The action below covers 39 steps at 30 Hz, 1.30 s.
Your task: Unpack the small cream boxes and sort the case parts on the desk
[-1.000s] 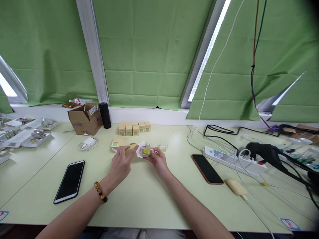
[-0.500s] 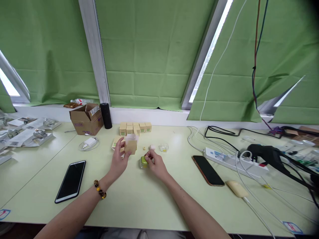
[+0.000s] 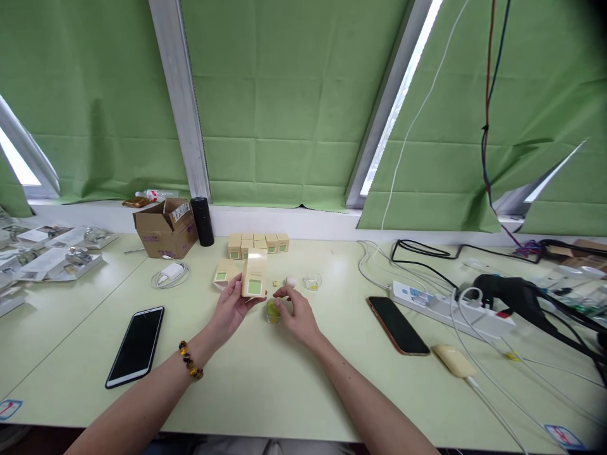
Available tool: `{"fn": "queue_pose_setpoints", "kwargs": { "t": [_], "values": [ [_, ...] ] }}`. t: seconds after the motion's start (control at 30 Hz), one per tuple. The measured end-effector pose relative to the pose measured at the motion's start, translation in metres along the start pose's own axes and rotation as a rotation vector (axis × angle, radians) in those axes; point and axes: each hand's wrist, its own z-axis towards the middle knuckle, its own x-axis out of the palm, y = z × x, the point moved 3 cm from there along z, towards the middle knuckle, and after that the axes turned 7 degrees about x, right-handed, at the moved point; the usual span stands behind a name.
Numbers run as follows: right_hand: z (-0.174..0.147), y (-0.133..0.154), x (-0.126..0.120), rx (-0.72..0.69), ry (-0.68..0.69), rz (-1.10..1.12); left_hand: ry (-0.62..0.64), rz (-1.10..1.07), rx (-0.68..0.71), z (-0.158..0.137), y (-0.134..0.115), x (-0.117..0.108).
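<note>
My left hand [image 3: 232, 308] grips a small cream carton [image 3: 255, 272] with a green label on its front, tilted up off the table. Just right of it, my right hand [image 3: 300, 317] is beside a small clear container with a green top [image 3: 273, 309]. Thumb and index finger are parted at its edge; whether they touch it is hard to tell. Behind the hands lie a tiny yellow piece [image 3: 274, 284], a pale pink round item [image 3: 290, 282] and a clear cup [image 3: 312, 282] with something yellow inside. Another cream carton [image 3: 224, 273] lies left of the held one.
A row of cream cartons [image 3: 271, 242] stands at the back. Left are a phone [image 3: 135, 346], a charger [image 3: 171, 273], a cardboard box [image 3: 165, 235] and a black cylinder [image 3: 202, 221]. Right are another phone [image 3: 398, 325], a power strip [image 3: 441, 308], a cream mouse-shaped device [image 3: 453, 361] and cables.
The carton in my left hand has been turned, so its green-labelled face now shows. My right fingers have loosened from the green-topped container, which sits lower.
</note>
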Motion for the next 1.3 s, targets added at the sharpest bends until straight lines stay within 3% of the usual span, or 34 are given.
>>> {"fn": "queue_pose_setpoints", "kwargs": {
  "t": [0.33, 0.63, 0.9, 1.3],
  "values": [
    [-0.003, 0.015, -0.005, 0.003, -0.036, 0.346, 0.05, -0.018, -0.067, -0.006, 0.007, 0.008],
    [-0.004, 0.023, 0.004, 0.085, 0.133, 0.719, 0.1, 0.12, -0.062, -0.011, 0.01, 0.012],
    [0.002, 0.012, 0.002, 0.149, -0.006, 0.697, 0.175, 0.417, 0.158, -0.015, 0.001, 0.012],
    [0.003, 0.006, 0.005, 0.156, -0.099, 0.522, 0.226, 0.558, 0.23, -0.021, 0.008, 0.015]
  ]
}}
